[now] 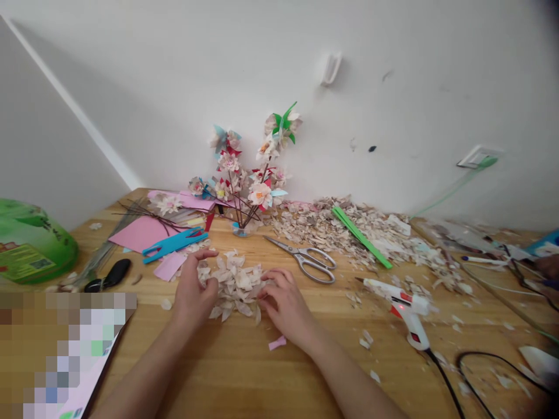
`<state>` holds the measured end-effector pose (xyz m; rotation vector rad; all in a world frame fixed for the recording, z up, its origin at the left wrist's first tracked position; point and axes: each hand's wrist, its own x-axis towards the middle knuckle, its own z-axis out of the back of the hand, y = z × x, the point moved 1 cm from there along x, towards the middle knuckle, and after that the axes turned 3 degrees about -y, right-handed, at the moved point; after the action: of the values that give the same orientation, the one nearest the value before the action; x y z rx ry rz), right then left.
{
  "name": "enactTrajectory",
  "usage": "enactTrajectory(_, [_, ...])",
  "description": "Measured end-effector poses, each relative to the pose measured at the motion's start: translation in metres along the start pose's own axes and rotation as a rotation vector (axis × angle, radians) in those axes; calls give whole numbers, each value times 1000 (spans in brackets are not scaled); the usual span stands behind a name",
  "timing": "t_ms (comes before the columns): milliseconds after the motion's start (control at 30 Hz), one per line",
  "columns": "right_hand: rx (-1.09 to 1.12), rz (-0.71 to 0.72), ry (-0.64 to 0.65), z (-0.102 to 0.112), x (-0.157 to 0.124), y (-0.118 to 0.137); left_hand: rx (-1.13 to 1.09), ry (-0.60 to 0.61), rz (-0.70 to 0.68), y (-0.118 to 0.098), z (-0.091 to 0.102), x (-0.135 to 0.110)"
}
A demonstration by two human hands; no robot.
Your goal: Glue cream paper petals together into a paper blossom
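A loose heap of pale, petal-like pieces (236,279) lies on the wooden table between my two hands. My left hand (194,291) curves around the heap's left side, its thumb and fingers apart with nothing held. On the right side, my right hand (283,302) has bent, parted fingers that touch the edge of the heap. A small pink paper strip (277,343) lies just below my right hand. Behind the heap, scissors (305,259) rest with their blades pointing left. Handmade flowers on thin brown stems (262,192) stand upright in a small holder (240,230).
A white glue gun (404,308) with a lit red light lies on the right, its black cord (445,378) trailing forward. Green strips (362,237) cross a wide spread of pale flakes (305,227) along the wall. Pink paper (137,233), blue strips (174,244) and a green bag (35,244) are left.
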<state>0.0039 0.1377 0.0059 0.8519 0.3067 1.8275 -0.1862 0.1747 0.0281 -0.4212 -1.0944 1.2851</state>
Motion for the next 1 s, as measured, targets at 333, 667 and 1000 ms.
enactTrajectory(333, [200, -199, -56, 3, -1, -4, 12, 455, -422, -16, -17, -29])
enactTrajectory(667, [447, -321, 47, 9, 0, -3, -306, 515, 50, -14, -24, -27])
enactTrajectory(1000, [512, -367, 60, 10, -2, -3, -403, 557, 32, -20, -20, -26])
